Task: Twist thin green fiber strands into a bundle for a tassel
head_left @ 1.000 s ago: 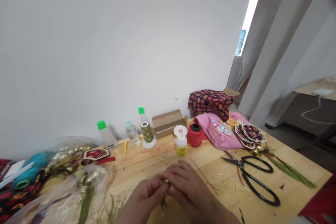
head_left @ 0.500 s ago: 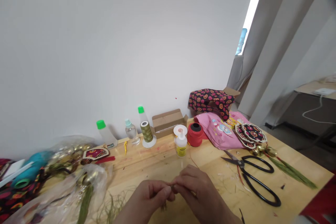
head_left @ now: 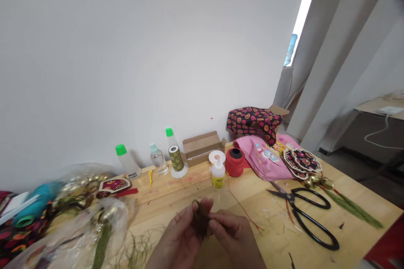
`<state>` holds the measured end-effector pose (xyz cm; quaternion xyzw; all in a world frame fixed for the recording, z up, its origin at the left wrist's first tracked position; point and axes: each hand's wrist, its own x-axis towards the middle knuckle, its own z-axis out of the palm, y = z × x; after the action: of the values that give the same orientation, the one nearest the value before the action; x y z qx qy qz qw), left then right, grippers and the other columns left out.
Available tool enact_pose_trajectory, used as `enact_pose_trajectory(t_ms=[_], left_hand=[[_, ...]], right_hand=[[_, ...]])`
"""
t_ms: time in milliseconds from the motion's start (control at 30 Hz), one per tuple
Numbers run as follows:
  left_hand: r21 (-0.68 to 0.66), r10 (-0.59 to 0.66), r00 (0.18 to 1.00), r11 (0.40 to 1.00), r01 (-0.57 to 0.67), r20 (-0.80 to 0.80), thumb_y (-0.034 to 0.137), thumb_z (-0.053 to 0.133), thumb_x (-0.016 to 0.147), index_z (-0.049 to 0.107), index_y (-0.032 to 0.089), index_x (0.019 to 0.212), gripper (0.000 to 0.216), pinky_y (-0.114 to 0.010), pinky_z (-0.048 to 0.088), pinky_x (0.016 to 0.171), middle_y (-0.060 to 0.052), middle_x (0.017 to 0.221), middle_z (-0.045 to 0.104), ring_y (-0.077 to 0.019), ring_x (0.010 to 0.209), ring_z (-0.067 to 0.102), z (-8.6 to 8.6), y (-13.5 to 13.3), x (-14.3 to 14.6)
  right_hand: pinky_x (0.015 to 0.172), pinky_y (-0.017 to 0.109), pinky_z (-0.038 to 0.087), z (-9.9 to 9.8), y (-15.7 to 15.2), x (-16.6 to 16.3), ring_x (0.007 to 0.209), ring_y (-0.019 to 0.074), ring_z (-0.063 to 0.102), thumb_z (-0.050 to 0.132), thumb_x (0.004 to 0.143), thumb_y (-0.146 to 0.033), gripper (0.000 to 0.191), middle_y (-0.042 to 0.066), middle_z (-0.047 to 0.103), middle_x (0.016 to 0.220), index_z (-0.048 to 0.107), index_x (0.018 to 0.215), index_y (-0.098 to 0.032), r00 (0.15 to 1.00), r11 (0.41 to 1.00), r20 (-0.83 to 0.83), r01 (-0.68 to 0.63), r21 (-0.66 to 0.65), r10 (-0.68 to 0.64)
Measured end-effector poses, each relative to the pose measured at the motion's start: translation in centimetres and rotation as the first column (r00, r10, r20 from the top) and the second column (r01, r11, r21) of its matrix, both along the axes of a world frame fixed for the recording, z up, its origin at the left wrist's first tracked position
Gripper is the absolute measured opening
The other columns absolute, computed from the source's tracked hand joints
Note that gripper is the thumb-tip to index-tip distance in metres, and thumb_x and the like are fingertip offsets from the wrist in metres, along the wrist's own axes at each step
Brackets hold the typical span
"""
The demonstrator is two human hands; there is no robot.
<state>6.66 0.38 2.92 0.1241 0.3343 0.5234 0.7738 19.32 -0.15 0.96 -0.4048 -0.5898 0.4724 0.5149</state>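
Low in the middle of the view, my left hand (head_left: 181, 237) and my right hand (head_left: 232, 233) meet over the wooden table (head_left: 176, 195). Both pinch a small dark olive bundle of thread (head_left: 200, 218) held upright between the fingertips. Loose green strands (head_left: 139, 250) lie on the table just left of my left hand. A thin red thread (head_left: 244, 212) runs from the red spool (head_left: 235, 162) toward my right hand.
Black scissors (head_left: 307, 214) lie to the right, by patterned ornaments with green tassels (head_left: 318, 178). A glue bottle (head_left: 217, 174), olive thread cone (head_left: 176, 160), green-capped bottles (head_left: 126, 163), cardboard box (head_left: 202, 146) and pink cloth (head_left: 263, 155) stand behind. Plastic bags with trinkets (head_left: 82, 214) fill the left.
My hands have turned and lifted the bundle, so its dark olive tuft now stands up between the fingertips; before, it was hidden under my closed fingers.
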Motion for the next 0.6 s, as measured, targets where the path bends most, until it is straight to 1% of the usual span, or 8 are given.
enact_pose_trajectory(t_ms=[67,100,167,267,400,500,600], left_hand=[[-0.088,0.077,0.995,0.994,-0.072,0.059,0.012,0.053,0.074,0.068,0.014,0.068,0.016,-0.03,0.045,0.078,-0.006,0.074,0.07,-0.0158,0.079,0.062,-0.1,0.3,0.1],[-0.122,0.114,0.991,0.987,-0.104,0.076,0.01,0.048,0.077,0.067,0.014,0.068,0.022,-0.031,0.046,0.078,-0.005,0.072,0.07,-0.0148,0.076,0.063,-0.1,0.5,0.1],[-0.161,0.178,0.98,0.974,-0.162,0.093,0.008,0.041,0.081,0.066,0.013,0.069,0.028,-0.034,0.047,0.078,-0.005,0.071,0.069,-0.0142,0.074,0.064,0.0,0.8,-0.1],[-0.184,0.257,0.961,0.954,-0.236,0.103,0.005,0.038,0.081,0.065,0.012,0.068,0.031,-0.036,0.047,0.079,-0.005,0.071,0.07,-0.0146,0.075,0.064,0.3,1.0,-0.5],[-0.167,0.289,0.95,0.949,-0.268,0.117,0.004,0.038,0.082,0.065,0.011,0.07,0.031,-0.034,0.049,0.079,-0.005,0.072,0.07,-0.0145,0.076,0.064,0.7,1.1,-0.8],[-0.154,0.286,0.943,0.953,-0.262,0.169,0.005,0.036,0.083,0.066,0.012,0.072,0.033,-0.033,0.049,0.079,-0.005,0.076,0.071,-0.0149,0.079,0.064,0.5,1.2,-0.9],[-0.161,0.303,0.928,0.949,-0.272,0.218,0.006,0.03,0.085,0.067,0.013,0.07,0.04,-0.033,0.049,0.079,-0.006,0.077,0.071,-0.0147,0.08,0.064,0.0,1.2,-1.0]], right_hand=[[0.057,0.024,0.044,-0.2,0.1,-0.3,0.057,0.0144,0.054,0.052,0.073,-0.041,0.03,0.002,0.059,0.055,0.067,0.063,-0.016,0.995,0.997,-0.091,-0.056,-0.058,0.051],[0.059,0.024,0.045,-0.3,0.1,-0.3,0.058,0.015,0.055,0.052,0.072,-0.042,0.031,0.002,0.06,0.056,0.068,0.065,-0.016,0.992,0.994,-0.111,-0.073,-0.076,0.065],[0.062,0.026,0.045,-0.8,0.1,-0.2,0.061,0.0159,0.056,0.052,0.073,-0.043,0.032,0.003,0.062,0.061,0.069,0.075,-0.016,0.993,0.991,-0.095,-0.079,-0.112,0.069],[0.064,0.027,0.046,-2.1,-0.1,0.3,0.064,0.0162,0.058,0.051,0.074,-0.043,0.034,0.005,0.065,0.069,0.068,0.086,-0.016,0.998,0.983,-0.051,-0.035,-0.178,0.026],[0.066,0.028,0.047,-3.3,-0.5,0.5,0.068,0.0172,0.059,0.051,0.074,-0.044,0.034,0.007,0.067,0.073,0.068,0.084,-0.016,0.999,0.977,-0.046,0.006,-0.214,-0.017],[0.066,0.028,0.048,-3.4,-0.7,0.3,0.067,0.0173,0.06,0.052,0.074,-0.044,0.033,0.007,0.068,0.072,0.068,0.083,-0.017,0.999,0.98,-0.035,0.003,-0.198,-0.01],[0.065,0.027,0.048,-3.1,-0.8,0.0,0.065,0.0168,0.059,0.053,0.073,-0.044,0.031,0.006,0.068,0.072,0.069,0.08,-0.018,0.995,0.985,-0.074,0.057,-0.161,-0.07]])
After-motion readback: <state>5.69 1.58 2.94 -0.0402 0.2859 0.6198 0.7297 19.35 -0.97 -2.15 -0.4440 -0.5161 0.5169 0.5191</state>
